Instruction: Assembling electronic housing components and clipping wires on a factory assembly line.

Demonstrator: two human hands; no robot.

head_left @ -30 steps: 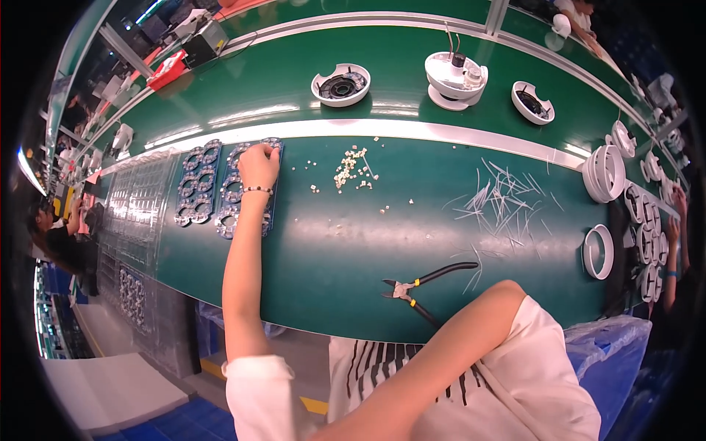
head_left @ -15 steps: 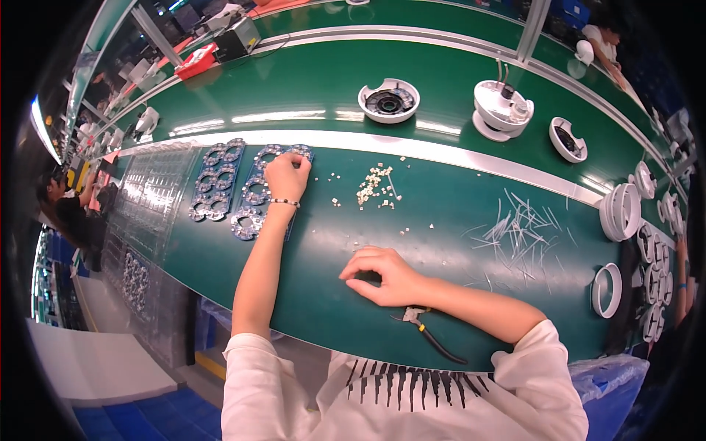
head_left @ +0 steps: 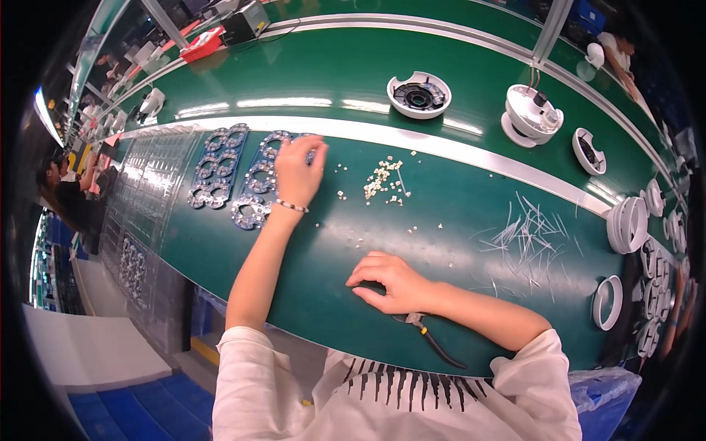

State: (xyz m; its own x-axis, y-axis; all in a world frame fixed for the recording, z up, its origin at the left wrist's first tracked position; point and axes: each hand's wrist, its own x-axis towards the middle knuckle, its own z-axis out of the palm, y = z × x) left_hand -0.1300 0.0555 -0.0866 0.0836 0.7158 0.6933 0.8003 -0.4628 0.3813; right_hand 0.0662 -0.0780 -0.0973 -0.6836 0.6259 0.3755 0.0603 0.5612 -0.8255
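My left hand (head_left: 300, 170), with a beaded bracelet at the wrist, is over the right side of a blue circuit board panel (head_left: 259, 178) with round cutouts. Its fingers are bent together near the panel's far end; whatever they hold is too small or hidden. Lower on the green bench rests my right hand (head_left: 393, 283), thumb and forefinger curled close to each other, with no piece discernible between them. Black-handled cutting pliers (head_left: 434, 342) lie just below its wrist. Small cream-coloured connectors (head_left: 382, 180) are heaped and scattered beyond my right hand.
A second blue panel (head_left: 219, 165) lies left, beside clear plastic trays (head_left: 151, 176). Cut white strips (head_left: 531, 234) are strewn at right, near white rings (head_left: 607, 303). White round housings (head_left: 419, 95) stand on the far green surface. Other people work at both sides.
My left hand has lifted slightly and shifted right relative to the panel. The right hand stays nearly in place. The whole view has shifted a little.
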